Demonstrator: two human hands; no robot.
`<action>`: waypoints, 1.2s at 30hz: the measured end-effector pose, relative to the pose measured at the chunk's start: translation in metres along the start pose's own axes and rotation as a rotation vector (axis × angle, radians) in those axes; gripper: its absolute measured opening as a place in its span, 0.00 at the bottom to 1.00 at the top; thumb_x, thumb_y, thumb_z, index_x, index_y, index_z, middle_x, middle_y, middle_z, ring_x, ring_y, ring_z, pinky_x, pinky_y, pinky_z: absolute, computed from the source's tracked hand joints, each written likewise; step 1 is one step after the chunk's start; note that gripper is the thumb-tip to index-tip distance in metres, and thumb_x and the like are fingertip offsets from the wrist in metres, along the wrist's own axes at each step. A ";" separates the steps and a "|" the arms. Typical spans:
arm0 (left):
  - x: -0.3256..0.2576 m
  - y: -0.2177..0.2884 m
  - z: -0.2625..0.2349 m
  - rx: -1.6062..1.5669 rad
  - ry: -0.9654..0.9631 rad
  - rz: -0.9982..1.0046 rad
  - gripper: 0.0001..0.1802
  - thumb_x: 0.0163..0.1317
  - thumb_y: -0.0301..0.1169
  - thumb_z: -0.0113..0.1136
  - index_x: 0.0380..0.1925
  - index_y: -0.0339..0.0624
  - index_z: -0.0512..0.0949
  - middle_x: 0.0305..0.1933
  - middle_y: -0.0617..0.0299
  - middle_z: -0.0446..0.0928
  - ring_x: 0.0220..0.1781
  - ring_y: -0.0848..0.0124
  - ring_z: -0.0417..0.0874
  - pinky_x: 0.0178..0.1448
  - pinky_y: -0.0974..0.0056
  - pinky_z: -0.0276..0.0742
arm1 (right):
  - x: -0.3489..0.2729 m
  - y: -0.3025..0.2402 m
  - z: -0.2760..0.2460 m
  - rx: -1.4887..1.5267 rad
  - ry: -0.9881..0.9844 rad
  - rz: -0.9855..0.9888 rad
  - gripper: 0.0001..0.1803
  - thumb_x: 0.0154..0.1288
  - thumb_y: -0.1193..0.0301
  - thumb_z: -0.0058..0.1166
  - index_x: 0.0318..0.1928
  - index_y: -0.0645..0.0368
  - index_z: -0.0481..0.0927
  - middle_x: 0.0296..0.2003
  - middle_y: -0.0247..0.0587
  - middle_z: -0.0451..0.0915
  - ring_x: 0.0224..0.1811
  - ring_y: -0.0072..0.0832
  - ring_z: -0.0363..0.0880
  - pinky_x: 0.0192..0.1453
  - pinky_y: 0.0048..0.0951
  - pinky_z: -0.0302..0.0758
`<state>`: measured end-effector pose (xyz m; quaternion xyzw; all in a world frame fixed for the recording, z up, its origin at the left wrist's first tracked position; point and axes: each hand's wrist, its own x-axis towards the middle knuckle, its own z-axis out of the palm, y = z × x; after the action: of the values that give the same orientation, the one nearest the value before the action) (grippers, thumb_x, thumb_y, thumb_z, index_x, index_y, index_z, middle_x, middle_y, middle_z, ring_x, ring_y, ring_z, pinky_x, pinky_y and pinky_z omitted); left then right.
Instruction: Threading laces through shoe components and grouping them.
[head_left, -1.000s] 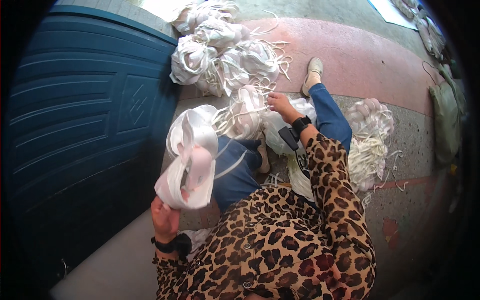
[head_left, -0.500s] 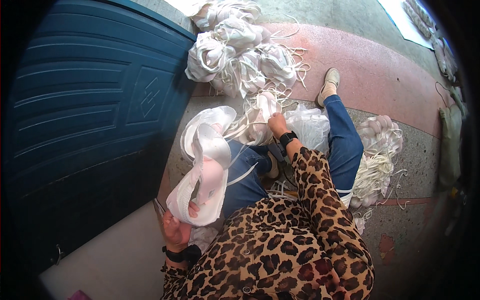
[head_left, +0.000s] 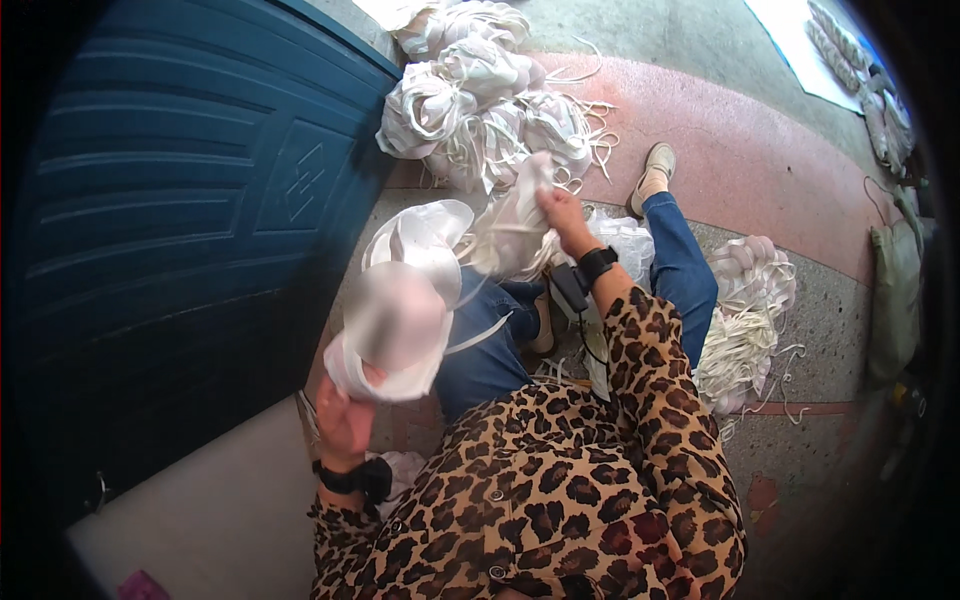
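Observation:
My left hand (head_left: 345, 422), at the near left, has its fingers and thumb closed on the lower end of a white and pale pink shoe upper (head_left: 412, 372). Part of that piece is blurred. Against its far end lies another white curved upper (head_left: 432, 222); I cannot tell whether the two are joined. Farther off, my right hand (head_left: 570, 220) grips the edge of a pinkish-white shoe upper (head_left: 510, 228), smeared by motion, with pale laces trailing from it. Beside my right wrist is a small dark device (head_left: 571, 288) with a cable.
Bundled white and pink uppers (head_left: 480, 110) with loose laces are heaped on the floor ahead. A translucent plastic bag (head_left: 622, 240) lies between my legs. Another laced bundle (head_left: 745, 330) sits right of my leg. A dark blue panelled door (head_left: 180, 210) stands close on the left.
My right hand has moved slightly away from me and right, lifting and tilting the upper it grips. My left hand has risen a little with its piece.

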<state>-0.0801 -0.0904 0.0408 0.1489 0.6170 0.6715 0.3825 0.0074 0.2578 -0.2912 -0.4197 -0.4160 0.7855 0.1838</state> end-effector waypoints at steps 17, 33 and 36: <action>0.011 -0.095 -0.166 -0.824 0.073 -0.032 0.27 0.75 0.55 0.48 0.46 0.40 0.79 0.43 0.56 0.81 0.55 0.58 0.80 0.67 0.33 0.68 | -0.261 -0.056 0.031 0.223 -0.110 -0.191 0.12 0.77 0.66 0.51 0.46 0.63 0.79 0.38 0.32 0.82 0.38 0.19 0.78 0.44 0.23 0.74; 0.160 -0.134 -0.092 0.837 -0.075 0.670 0.15 0.56 0.20 0.53 0.44 0.39 0.79 0.46 0.47 0.80 0.53 0.47 0.79 0.58 0.50 0.76 | -0.285 -0.018 0.033 0.508 -0.092 -0.086 0.19 0.80 0.66 0.45 0.64 0.63 0.71 0.62 0.42 0.77 0.65 0.33 0.75 0.71 0.39 0.69; 0.166 -0.162 -0.077 0.732 -0.272 0.415 0.18 0.54 0.18 0.49 0.45 0.38 0.78 0.47 0.44 0.81 0.54 0.45 0.80 0.59 0.49 0.75 | -0.283 -0.021 0.036 0.503 -0.091 -0.071 0.20 0.81 0.64 0.43 0.65 0.63 0.69 0.63 0.42 0.76 0.65 0.34 0.75 0.71 0.40 0.69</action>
<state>-0.1890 -0.0382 -0.1719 0.4822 0.7154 0.4455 0.2392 0.1412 0.0722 -0.1203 -0.3100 -0.2298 0.8754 0.2910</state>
